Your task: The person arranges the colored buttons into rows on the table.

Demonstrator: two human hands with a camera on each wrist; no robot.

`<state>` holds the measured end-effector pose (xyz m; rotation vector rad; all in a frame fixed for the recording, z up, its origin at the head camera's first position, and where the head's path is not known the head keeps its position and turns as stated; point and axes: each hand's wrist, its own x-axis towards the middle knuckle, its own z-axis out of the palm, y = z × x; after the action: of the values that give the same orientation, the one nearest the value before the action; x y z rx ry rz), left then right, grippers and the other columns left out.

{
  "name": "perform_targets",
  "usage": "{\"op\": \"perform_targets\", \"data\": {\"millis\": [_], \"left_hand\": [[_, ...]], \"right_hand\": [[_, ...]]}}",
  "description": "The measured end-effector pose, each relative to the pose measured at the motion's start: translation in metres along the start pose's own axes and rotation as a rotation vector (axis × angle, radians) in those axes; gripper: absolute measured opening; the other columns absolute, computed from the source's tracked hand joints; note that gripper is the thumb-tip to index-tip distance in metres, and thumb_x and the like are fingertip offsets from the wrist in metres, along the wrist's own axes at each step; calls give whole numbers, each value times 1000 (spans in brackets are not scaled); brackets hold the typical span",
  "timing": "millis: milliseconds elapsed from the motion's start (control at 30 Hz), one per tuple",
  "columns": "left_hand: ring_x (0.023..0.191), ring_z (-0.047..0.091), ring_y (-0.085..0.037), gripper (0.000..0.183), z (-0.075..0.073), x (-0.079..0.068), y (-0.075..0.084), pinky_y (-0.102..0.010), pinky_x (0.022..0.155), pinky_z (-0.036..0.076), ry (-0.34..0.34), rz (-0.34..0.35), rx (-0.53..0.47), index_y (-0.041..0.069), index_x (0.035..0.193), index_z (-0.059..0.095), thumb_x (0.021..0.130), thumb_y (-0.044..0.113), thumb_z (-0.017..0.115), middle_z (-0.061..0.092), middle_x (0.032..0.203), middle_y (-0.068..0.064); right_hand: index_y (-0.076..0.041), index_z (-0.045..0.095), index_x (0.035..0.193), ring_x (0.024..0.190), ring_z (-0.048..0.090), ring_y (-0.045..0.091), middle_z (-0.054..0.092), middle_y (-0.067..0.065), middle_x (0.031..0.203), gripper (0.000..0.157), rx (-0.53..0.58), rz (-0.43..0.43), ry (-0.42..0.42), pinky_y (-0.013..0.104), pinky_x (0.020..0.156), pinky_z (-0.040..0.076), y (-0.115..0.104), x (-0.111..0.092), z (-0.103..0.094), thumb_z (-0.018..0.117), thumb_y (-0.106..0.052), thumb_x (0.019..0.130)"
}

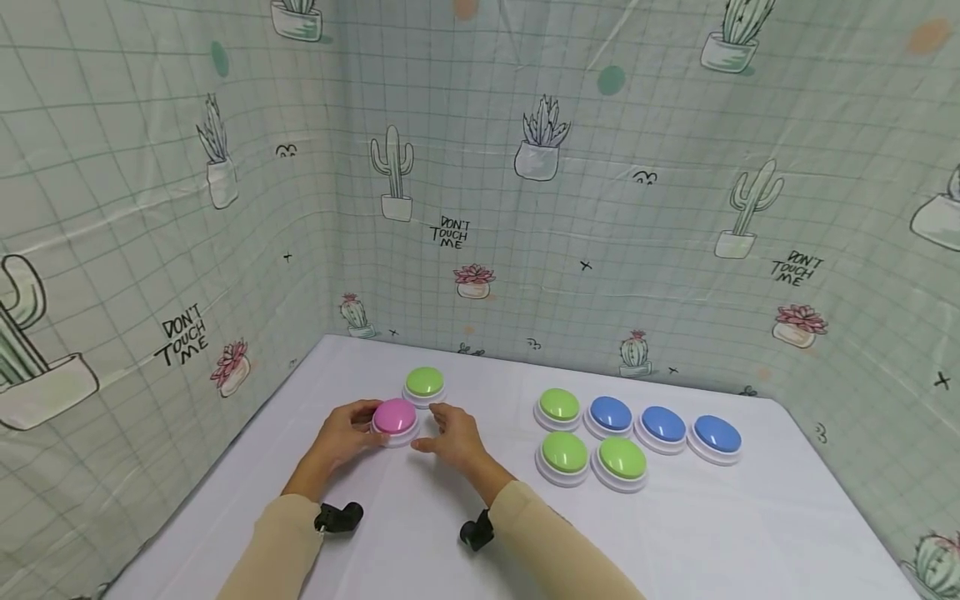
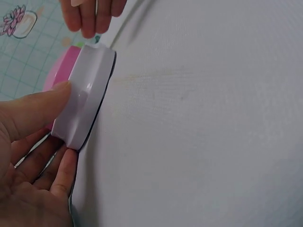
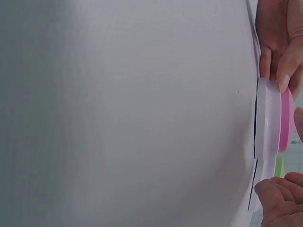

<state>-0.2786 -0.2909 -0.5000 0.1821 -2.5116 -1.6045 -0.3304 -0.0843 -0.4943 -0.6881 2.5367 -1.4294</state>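
Note:
A round pink push button (image 1: 394, 416) with a white base sits at the left part of the table. My left hand (image 1: 347, 435) holds it from its left side; the thumb lies against the white base (image 2: 87, 94) and the other fingers go round the far side. Just to the right of it, my right hand (image 1: 457, 442) is spread with thumb and fingers apart, holding nothing. Behind the pink button stands a green push button (image 1: 424, 382), near the right hand's fingertips; whether they touch its base I cannot tell.
To the right, a green button (image 1: 559, 405) and three blue ones, including a blue button (image 1: 663, 424), form a row. Two more green buttons (image 1: 565, 452) stand in front. A cactus-print cloth (image 1: 480, 183) hangs behind and beside the white table (image 1: 720, 533).

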Motion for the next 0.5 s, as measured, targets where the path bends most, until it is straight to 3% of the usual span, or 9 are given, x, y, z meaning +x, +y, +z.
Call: {"op": "perform_targets", "data": {"millis": [267, 500], "left_hand": [[131, 58, -45, 61, 1, -3, 2, -52, 113, 49, -48, 28, -63, -10, 139, 59, 83, -9, 82, 60, 141, -29], [128, 60, -43, 57, 2, -5, 0, -51, 112, 51, -29, 21, -78, -9, 134, 64, 80, -12, 83, 66, 134, -27]], "right_hand": [[8, 53, 147, 138, 55, 40, 55, 26, 150, 70, 50, 0, 10, 47, 114, 48, 1, 3, 5, 86, -3, 86], [8, 55, 146, 138, 55, 38, 56, 25, 150, 70, 90, 4, 8, 47, 115, 48, 0, 4, 9, 86, 2, 84]]}}
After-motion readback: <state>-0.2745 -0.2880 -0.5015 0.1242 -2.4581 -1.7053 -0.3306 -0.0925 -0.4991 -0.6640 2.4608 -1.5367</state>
